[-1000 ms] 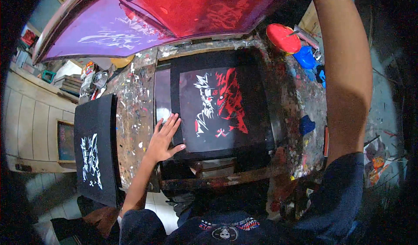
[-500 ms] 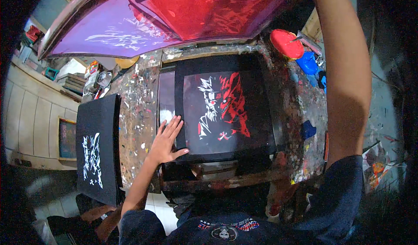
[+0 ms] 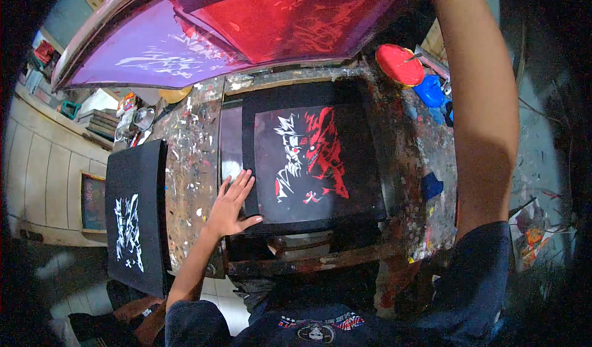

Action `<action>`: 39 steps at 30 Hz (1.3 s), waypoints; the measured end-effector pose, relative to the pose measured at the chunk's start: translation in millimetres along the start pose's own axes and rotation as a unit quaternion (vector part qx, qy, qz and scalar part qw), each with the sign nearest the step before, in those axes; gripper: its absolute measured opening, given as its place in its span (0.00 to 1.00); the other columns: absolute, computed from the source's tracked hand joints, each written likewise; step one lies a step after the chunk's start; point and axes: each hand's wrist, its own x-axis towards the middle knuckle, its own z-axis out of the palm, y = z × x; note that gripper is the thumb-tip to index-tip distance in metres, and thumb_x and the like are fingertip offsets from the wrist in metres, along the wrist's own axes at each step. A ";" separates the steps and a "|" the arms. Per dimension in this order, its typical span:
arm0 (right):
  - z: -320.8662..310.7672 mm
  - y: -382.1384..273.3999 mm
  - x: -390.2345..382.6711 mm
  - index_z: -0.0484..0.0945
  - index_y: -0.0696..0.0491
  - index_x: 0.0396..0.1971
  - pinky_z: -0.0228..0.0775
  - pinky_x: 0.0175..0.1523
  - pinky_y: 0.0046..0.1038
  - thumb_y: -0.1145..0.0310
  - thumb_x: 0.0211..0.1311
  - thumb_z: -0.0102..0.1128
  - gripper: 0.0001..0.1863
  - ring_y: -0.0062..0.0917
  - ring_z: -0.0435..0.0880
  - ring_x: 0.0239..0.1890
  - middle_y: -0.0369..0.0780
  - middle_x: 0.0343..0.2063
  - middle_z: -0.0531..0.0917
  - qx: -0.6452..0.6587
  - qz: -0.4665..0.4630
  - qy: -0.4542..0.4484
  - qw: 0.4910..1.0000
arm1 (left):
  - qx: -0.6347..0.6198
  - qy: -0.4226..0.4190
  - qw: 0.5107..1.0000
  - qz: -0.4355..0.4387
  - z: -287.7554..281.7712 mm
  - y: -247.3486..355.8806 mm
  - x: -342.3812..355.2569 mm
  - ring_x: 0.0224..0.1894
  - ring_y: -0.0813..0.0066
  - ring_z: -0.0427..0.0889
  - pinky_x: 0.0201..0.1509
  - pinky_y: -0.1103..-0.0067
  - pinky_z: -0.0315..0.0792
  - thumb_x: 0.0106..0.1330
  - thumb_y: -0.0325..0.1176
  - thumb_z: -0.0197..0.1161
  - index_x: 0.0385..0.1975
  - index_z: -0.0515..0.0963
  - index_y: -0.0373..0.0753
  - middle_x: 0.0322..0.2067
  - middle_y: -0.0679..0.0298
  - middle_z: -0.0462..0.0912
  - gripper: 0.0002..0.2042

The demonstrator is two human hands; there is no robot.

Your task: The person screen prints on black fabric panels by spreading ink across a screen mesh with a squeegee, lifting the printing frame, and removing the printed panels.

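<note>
My left hand (image 3: 228, 209) lies flat with its fingers apart on the lower left corner of a black fabric piece (image 3: 248, 137). A white and red print (image 3: 311, 156) covers the middle of that fabric, which rests on a board on the worktable. Above its far side a screen-printing frame (image 3: 61, 69) stands tilted up, its purple mesh (image 3: 135, 51) partly covered with red ink (image 3: 259, 23). My right forearm (image 3: 484, 113) stretches up toward the frame's right end. The right hand itself lies past the top edge, so its grip is hidden.
Left of the board, a stack of black fabric pieces (image 3: 135, 174) carries a white print. Far right on the paint-spattered table (image 3: 191, 162) are a red-covered round container (image 3: 399, 65), a blue object (image 3: 430, 91) and a dark blue scrap (image 3: 433, 186). Another person's arm (image 3: 132, 310) shows at lower left.
The whole view has shifted slightly, with table things sitting a little farther left. My left hand stays on the fabric corner, and the frame remains raised.
</note>
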 end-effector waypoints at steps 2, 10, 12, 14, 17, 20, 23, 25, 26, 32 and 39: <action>-2.3 -7.9 -6.8 0.82 0.65 0.52 0.77 0.56 0.34 0.36 0.32 0.82 0.53 0.40 0.88 0.48 0.53 0.48 0.87 -0.003 0.006 -0.004 1.000 | -0.001 0.001 1.000 0.003 0.5 -0.7 0.0 0.81 0.55 0.50 0.81 0.54 0.42 0.60 0.63 0.66 0.76 0.55 0.34 0.78 0.51 0.53 0.51; 5.7 3.0 3.3 0.84 0.63 0.52 0.78 0.55 0.33 0.37 0.31 0.82 0.51 0.39 0.88 0.46 0.52 0.47 0.87 -0.008 0.029 0.014 0.999 | 0.008 -0.002 1.000 0.003 2.1 -0.4 3.5 0.81 0.56 0.49 0.81 0.53 0.41 0.61 0.63 0.66 0.76 0.55 0.34 0.78 0.50 0.53 0.51; 5.0 1.8 3.0 0.84 0.64 0.52 0.78 0.54 0.34 0.37 0.31 0.82 0.51 0.39 0.88 0.46 0.52 0.47 0.87 -0.001 0.023 0.019 1.000 | 0.007 0.001 1.000 0.000 3.7 -2.1 0.8 0.81 0.56 0.49 0.81 0.53 0.41 0.61 0.64 0.65 0.76 0.55 0.34 0.78 0.50 0.53 0.51; 3.7 1.4 3.6 0.83 0.64 0.52 0.78 0.54 0.34 0.37 0.31 0.82 0.52 0.39 0.88 0.46 0.53 0.47 0.87 -0.004 0.024 0.014 1.000 | 0.005 0.005 1.000 -0.002 4.4 -1.5 0.4 0.81 0.56 0.49 0.82 0.54 0.41 0.61 0.64 0.65 0.76 0.55 0.34 0.78 0.51 0.53 0.51; 1.1 1.1 4.3 0.83 0.64 0.52 0.78 0.54 0.34 0.36 0.30 0.82 0.53 0.40 0.88 0.46 0.53 0.47 0.87 -0.010 0.026 0.005 1.000 | 0.006 0.009 1.000 0.000 1.3 3.2 1.2 0.81 0.56 0.49 0.82 0.54 0.41 0.61 0.64 0.65 0.76 0.55 0.35 0.78 0.51 0.53 0.51; 6.2 4.5 10.1 0.84 0.64 0.52 0.78 0.54 0.34 0.35 0.30 0.81 0.53 0.40 0.88 0.46 0.53 0.47 0.87 -0.010 0.028 0.006 1.000 | 0.006 -0.002 1.000 -0.008 -2.0 5.7 -0.4 0.81 0.56 0.49 0.82 0.54 0.41 0.61 0.65 0.64 0.77 0.55 0.35 0.78 0.51 0.53 0.51; 4.1 9.8 6.8 0.84 0.63 0.52 0.78 0.55 0.34 0.34 0.30 0.81 0.53 0.40 0.88 0.46 0.53 0.48 0.87 -0.004 0.013 -0.003 1.000 | 0.008 -0.003 1.000 -0.001 3.6 1.8 -1.8 0.81 0.55 0.49 0.82 0.55 0.41 0.61 0.65 0.65 0.76 0.55 0.34 0.78 0.51 0.53 0.52; 0.9 7.9 5.2 0.84 0.63 0.52 0.78 0.55 0.34 0.34 0.30 0.81 0.53 0.40 0.88 0.47 0.53 0.48 0.87 0.008 -0.006 -0.016 1.000 | -0.018 -0.003 1.000 0.002 4.9 -2.0 -1.5 0.81 0.54 0.49 0.82 0.54 0.41 0.60 0.66 0.65 0.76 0.55 0.33 0.78 0.50 0.53 0.53; 0.2 5.0 4.7 0.84 0.63 0.52 0.78 0.55 0.34 0.34 0.30 0.81 0.53 0.40 0.88 0.47 0.53 0.48 0.87 -0.008 0.000 -0.004 1.000 | -0.021 -0.007 1.000 0.002 2.4 -1.9 -1.2 0.81 0.54 0.49 0.82 0.54 0.41 0.60 0.66 0.65 0.76 0.55 0.33 0.78 0.50 0.53 0.53; 4.7 0.6 1.8 0.84 0.62 0.53 0.77 0.57 0.33 0.37 0.33 0.83 0.51 0.39 0.88 0.47 0.51 0.48 0.87 -0.010 0.011 0.022 1.000 | -0.007 -0.008 1.000 0.009 -1.1 -5.4 -5.9 0.81 0.54 0.49 0.82 0.56 0.41 0.59 0.66 0.66 0.76 0.55 0.32 0.77 0.48 0.54 0.54; 0.5 -7.8 -9.7 0.84 0.62 0.52 0.78 0.55 0.33 0.40 0.34 0.83 0.48 0.38 0.88 0.46 0.50 0.47 0.88 0.040 -0.002 -0.009 0.999 | -0.009 -0.011 1.000 0.003 -1.1 -6.1 -5.4 0.81 0.54 0.49 0.82 0.56 0.41 0.58 0.66 0.67 0.76 0.54 0.32 0.78 0.50 0.54 0.54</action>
